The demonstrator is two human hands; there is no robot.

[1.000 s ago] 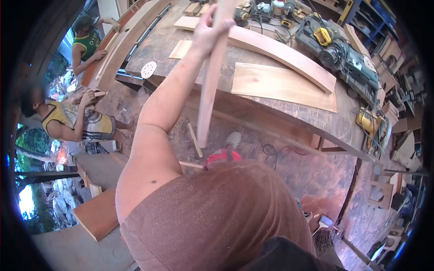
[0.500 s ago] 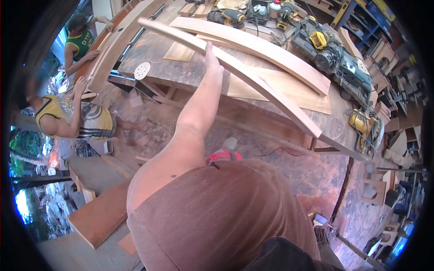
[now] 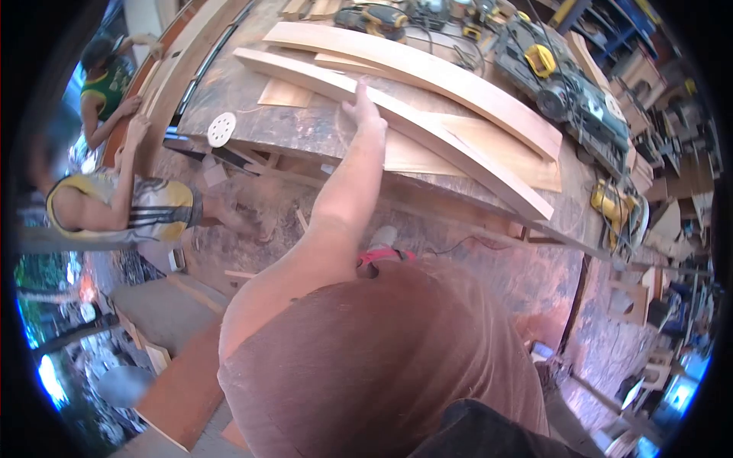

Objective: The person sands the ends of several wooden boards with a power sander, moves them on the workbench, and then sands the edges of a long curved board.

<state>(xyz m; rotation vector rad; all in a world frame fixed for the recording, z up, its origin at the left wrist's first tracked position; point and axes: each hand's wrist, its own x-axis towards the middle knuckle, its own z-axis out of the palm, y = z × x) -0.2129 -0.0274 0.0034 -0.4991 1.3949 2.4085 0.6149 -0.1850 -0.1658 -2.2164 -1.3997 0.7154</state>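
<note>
My left hand [image 3: 365, 108] is at the near edge of a long, slightly curved wooden beam [image 3: 450, 145]. One finger reaches onto the wood, while another stands apart from it over the bench top; the hand looks open. This beam lies slantwise over the workbench [image 3: 305, 126], across thin pale boards [image 3: 527, 164]. Behind it is a second, more strongly curved beam [image 3: 427, 69], roughly alongside. My right hand does not show.
Power tools, among them a yellow-and-black sander [image 3: 384, 21] and a yellow saw [image 3: 611, 204], lie on the bench. A round sanding disc [image 3: 222, 130] is near its left edge. Two people [image 3: 126, 210] stand at left by a large wooden frame. Reddish planks [image 3: 183, 389] lie lower left.
The curved beam has come down flatter onto the bench, its left end lower in view. My left hand has loosened from around it, fingers now apart. The view has shifted slightly.
</note>
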